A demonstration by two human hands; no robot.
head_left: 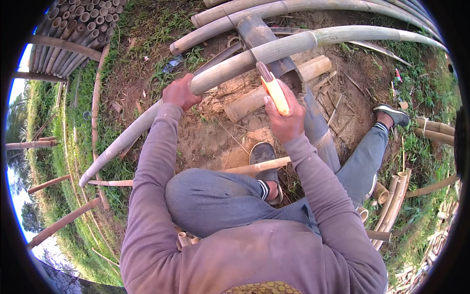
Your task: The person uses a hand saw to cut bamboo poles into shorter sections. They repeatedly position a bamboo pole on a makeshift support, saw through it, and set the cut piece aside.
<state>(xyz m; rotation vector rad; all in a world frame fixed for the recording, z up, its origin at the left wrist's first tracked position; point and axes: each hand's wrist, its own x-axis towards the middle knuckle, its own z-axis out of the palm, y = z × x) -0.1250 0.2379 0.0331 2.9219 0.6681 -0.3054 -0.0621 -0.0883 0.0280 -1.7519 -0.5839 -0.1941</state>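
Note:
A long pale bamboo pole [289,45] runs across in front of me, from the lower left up to the far right. Wrapped round its left part is my left hand [181,93]. My right hand [288,116] grips the wooden handle of a hand saw [276,94]. The saw's thin dark blade points away from me and crosses the pole, right of my left hand; how deep it sits in the bamboo I cannot tell. Beneath the pole lies a thick, dark bamboo trunk [320,130], open at a broken or cut part near my right hand.
A shorter bamboo piece [245,104] lies crosswise on the sawdust-strewn ground. More long poles [289,7] lie beyond. Stacked bamboo [81,29] fills a rack at the far left. Short cut tubes [391,201] stand by my right leg. Blue plastic [172,63] lies in the grass.

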